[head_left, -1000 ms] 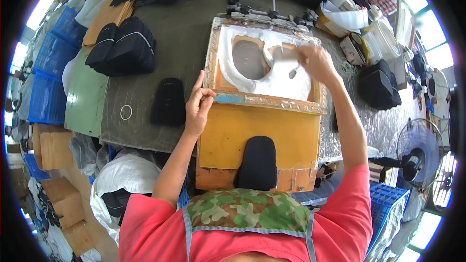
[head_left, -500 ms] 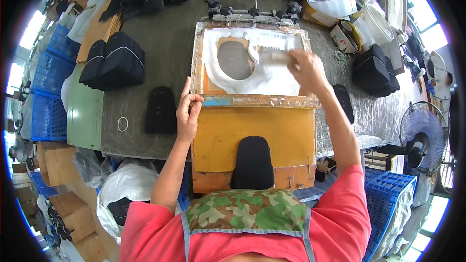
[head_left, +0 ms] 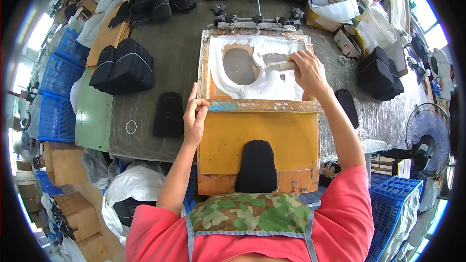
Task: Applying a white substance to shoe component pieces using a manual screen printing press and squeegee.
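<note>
Right hand is closed around a white-smeared flat scraper, blade lying across the far right part of the wooden-framed printing screen. The screen sits flat on the grey work table, coated in white paste with a grey shoe-sole-shaped opening left of the scraper.

Left hand rests at the screen's near-left corner, fingers together and extended along the frame edge, thumb on the frame; not gripping anything else.

Yellow board lies just below the screen, a black sole-shaped piece at its near edge. Another black piece lies on the table just left of the left hand. Stack of black pieces further left, well apart. Metal clamp hinge at the screen's far edge.
</note>
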A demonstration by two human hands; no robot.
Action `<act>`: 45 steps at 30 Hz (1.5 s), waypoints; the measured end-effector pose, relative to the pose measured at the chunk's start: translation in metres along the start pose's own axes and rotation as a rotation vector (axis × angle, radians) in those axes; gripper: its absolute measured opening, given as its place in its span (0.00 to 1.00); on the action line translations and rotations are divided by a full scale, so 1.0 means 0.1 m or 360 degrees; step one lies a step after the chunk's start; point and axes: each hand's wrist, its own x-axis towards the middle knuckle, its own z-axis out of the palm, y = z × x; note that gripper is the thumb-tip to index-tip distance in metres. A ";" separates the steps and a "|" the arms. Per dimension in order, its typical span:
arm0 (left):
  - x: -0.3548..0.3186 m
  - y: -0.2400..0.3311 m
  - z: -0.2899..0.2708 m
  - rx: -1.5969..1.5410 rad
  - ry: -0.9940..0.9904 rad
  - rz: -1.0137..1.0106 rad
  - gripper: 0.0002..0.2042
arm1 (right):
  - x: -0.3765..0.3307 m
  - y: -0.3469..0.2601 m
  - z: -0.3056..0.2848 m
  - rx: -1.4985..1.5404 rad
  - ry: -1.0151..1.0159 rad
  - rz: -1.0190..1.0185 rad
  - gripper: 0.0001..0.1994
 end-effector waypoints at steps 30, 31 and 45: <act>0.95 1.11 -0.09 -0.0071 0.0114 0.0527 0.19 | -0.42 0.57 0.39 0.0636 -0.0101 0.0773 0.09; 0.97 1.07 -0.01 -0.0371 0.0233 0.0481 0.19 | -0.43 0.55 0.42 0.0633 -0.0093 0.0792 0.09; 1.20 -0.17 0.63 0.1807 -0.0283 0.0393 0.12 | -0.57 0.30 0.31 0.1040 0.0299 0.1073 0.13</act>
